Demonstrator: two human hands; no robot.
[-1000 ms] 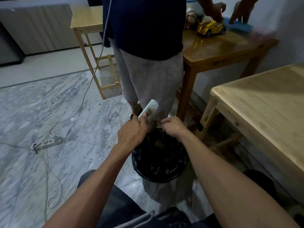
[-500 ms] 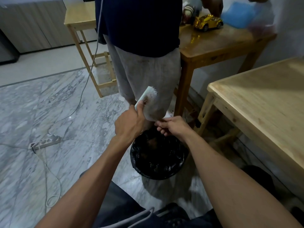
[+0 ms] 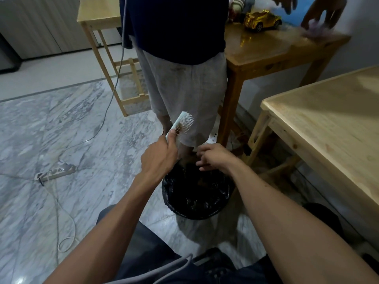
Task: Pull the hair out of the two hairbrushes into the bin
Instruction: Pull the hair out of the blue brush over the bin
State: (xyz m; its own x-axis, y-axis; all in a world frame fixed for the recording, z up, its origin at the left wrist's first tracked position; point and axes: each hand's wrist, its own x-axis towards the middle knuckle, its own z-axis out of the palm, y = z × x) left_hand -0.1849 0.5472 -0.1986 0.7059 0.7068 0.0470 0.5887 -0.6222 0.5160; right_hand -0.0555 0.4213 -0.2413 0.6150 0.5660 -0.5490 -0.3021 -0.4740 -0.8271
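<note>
My left hand (image 3: 159, 155) grips a pale white hairbrush (image 3: 182, 125) by its lower end, bristles facing right, with a small clump of brownish hair near my thumb. It is held above the far left rim of the round bin lined with a black bag (image 3: 170, 193). My right hand (image 3: 213, 157) hovers over the bin's far rim, palm down, fingers loosely spread and curled. I cannot tell whether any hair is between those fingers. Only one hairbrush is in view.
A person in grey shorts (image 3: 184, 89) stands just behind the bin. A dark wooden table (image 3: 272, 50) carries a gold toy car (image 3: 261, 19). A pale wooden table (image 3: 332, 124) is at the right. A power strip (image 3: 55, 173) and cables lie on the marble floor at left.
My right hand has come away from the brush, lowered over the bin and loosened its fingers. My left hand has kept hold of the brush, tilting it slightly.
</note>
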